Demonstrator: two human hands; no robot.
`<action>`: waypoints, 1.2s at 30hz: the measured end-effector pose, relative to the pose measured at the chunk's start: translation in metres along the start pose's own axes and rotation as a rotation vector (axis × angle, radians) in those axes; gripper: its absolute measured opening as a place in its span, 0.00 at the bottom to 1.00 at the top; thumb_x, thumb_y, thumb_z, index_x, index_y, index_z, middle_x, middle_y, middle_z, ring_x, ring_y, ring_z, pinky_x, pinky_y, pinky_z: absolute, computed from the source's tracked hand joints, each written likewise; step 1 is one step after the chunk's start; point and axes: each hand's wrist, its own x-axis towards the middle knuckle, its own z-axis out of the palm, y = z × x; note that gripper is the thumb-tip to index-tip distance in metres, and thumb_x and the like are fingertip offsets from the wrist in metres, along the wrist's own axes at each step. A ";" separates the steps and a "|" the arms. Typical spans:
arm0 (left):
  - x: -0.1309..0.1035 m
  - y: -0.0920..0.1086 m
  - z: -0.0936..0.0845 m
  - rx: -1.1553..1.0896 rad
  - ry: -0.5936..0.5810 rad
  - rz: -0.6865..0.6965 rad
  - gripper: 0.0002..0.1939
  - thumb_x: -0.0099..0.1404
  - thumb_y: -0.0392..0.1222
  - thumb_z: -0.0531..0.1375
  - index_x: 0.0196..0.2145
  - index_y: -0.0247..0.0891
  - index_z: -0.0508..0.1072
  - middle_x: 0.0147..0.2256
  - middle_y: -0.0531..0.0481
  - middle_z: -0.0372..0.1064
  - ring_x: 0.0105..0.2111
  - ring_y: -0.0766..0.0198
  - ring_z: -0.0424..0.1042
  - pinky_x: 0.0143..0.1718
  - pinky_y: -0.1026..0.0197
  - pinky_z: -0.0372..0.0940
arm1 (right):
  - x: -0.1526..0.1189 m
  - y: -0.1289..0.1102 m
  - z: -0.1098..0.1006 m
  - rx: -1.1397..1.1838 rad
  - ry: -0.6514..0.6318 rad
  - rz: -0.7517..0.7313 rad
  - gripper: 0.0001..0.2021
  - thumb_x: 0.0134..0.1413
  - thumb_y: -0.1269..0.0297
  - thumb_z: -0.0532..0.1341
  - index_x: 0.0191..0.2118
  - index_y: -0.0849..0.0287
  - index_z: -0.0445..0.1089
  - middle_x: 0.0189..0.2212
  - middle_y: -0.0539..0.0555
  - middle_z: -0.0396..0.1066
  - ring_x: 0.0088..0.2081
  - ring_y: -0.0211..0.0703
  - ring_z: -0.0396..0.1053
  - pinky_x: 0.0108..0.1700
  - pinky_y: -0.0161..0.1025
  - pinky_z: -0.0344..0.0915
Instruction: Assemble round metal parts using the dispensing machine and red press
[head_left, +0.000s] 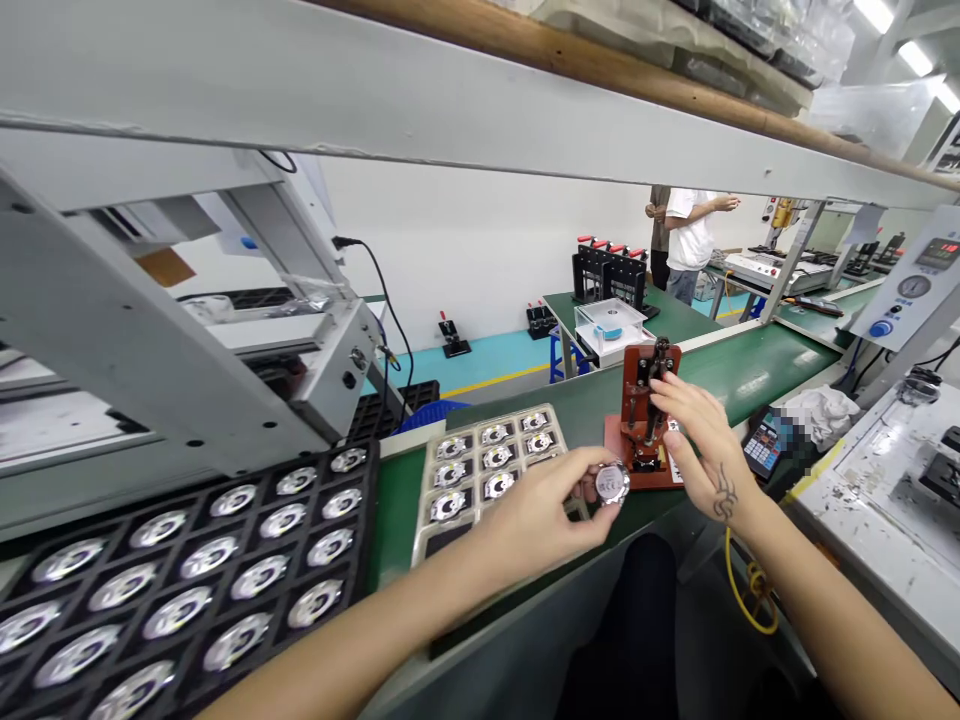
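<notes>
My left hand point(551, 510) pinches a round silver part point(612, 482) by its edge, just left of a red-brown toggle press point(634, 400). My right hand point(701, 445) is at the press, fingers extended and apart, with the fingertips at its dark upright lever; whether they touch it is hard to tell. Under and behind my left hand lies a pale tray point(421, 500) with silver ring-shaped parts in its pockets. A larger black tray point(367, 500) with several similar silver parts fills the lower left.
A grey metal frame point(150, 330) rises at the left, and a beam point(450, 100) crosses overhead. At the right are a calculator point(765, 445), a white cloth point(825, 412) and a yellow hose point(731, 580). Two people point(688, 235) stand in the background beyond a green table.
</notes>
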 end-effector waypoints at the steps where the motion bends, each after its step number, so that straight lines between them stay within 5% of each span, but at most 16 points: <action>1: 0.000 0.005 0.004 0.045 0.016 0.066 0.17 0.67 0.37 0.62 0.53 0.39 0.75 0.39 0.48 0.79 0.33 0.59 0.78 0.36 0.58 0.74 | -0.006 -0.006 -0.003 -0.027 0.004 0.028 0.20 0.76 0.68 0.57 0.68 0.54 0.70 0.68 0.63 0.72 0.74 0.60 0.64 0.74 0.64 0.57; 5: -0.001 0.019 0.018 0.188 0.094 0.273 0.18 0.69 0.34 0.61 0.57 0.37 0.71 0.42 0.43 0.80 0.37 0.55 0.81 0.38 0.55 0.76 | -0.037 -0.035 -0.011 0.028 0.116 0.220 0.15 0.75 0.69 0.59 0.59 0.51 0.77 0.56 0.61 0.79 0.60 0.56 0.75 0.62 0.54 0.69; 8: -0.001 0.027 0.022 0.176 0.106 0.308 0.20 0.69 0.33 0.62 0.57 0.38 0.69 0.44 0.43 0.80 0.40 0.54 0.82 0.41 0.55 0.77 | -0.051 -0.052 -0.014 0.292 -0.002 0.496 0.11 0.77 0.64 0.60 0.51 0.51 0.81 0.42 0.55 0.81 0.45 0.48 0.79 0.49 0.44 0.73; 12: 0.002 0.038 0.024 0.063 0.034 0.272 0.18 0.70 0.33 0.63 0.56 0.39 0.69 0.45 0.45 0.79 0.40 0.56 0.82 0.43 0.56 0.77 | -0.053 -0.065 -0.019 0.535 -0.084 0.707 0.12 0.75 0.56 0.62 0.51 0.53 0.82 0.33 0.51 0.76 0.37 0.45 0.75 0.43 0.40 0.72; 21: 0.007 0.050 0.023 -0.136 -0.140 0.100 0.18 0.68 0.35 0.67 0.54 0.41 0.72 0.40 0.51 0.75 0.32 0.62 0.74 0.37 0.60 0.72 | -0.064 -0.064 -0.029 0.671 -0.085 0.844 0.17 0.72 0.48 0.65 0.48 0.55 0.83 0.31 0.50 0.74 0.33 0.41 0.69 0.39 0.38 0.67; 36: 0.012 0.056 0.022 -0.227 -0.166 0.083 0.17 0.68 0.38 0.67 0.54 0.43 0.74 0.40 0.52 0.75 0.32 0.63 0.74 0.36 0.60 0.72 | -0.064 -0.067 -0.041 0.701 -0.106 0.860 0.19 0.72 0.45 0.64 0.48 0.56 0.84 0.29 0.51 0.75 0.32 0.42 0.69 0.37 0.40 0.66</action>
